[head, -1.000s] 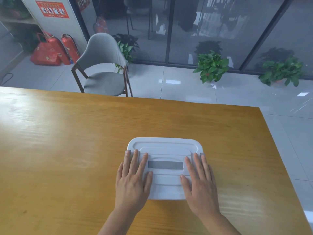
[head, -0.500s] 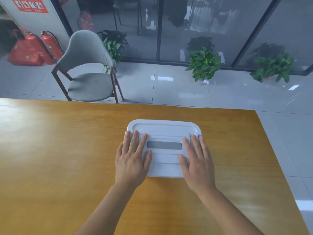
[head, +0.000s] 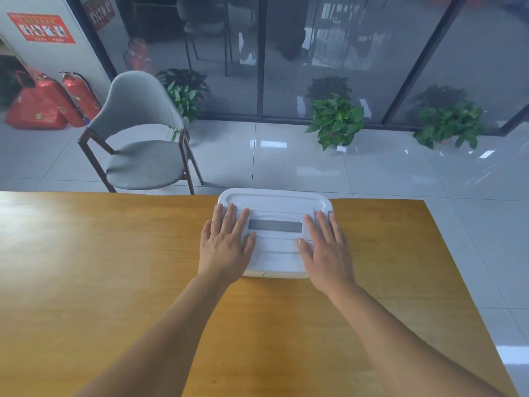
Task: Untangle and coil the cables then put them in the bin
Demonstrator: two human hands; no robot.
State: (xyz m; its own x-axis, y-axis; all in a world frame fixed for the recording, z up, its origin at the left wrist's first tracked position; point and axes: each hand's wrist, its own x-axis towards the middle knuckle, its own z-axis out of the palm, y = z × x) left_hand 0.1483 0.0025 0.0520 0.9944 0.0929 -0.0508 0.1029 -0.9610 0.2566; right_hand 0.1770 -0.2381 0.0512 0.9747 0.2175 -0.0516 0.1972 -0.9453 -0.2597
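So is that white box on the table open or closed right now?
Closed. The lid lies flat over the white bin, with the left hand and right hand resting flat on top.

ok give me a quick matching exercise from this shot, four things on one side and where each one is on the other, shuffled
Things:
1. left hand
2. right hand
3. bin
4. chair

Places:
a. on the floor beyond the table
b. flat on the lid's right side
c. at the table's far edge
d. flat on the lid's left side

Pairs: 1-d, 2-b, 3-c, 4-a
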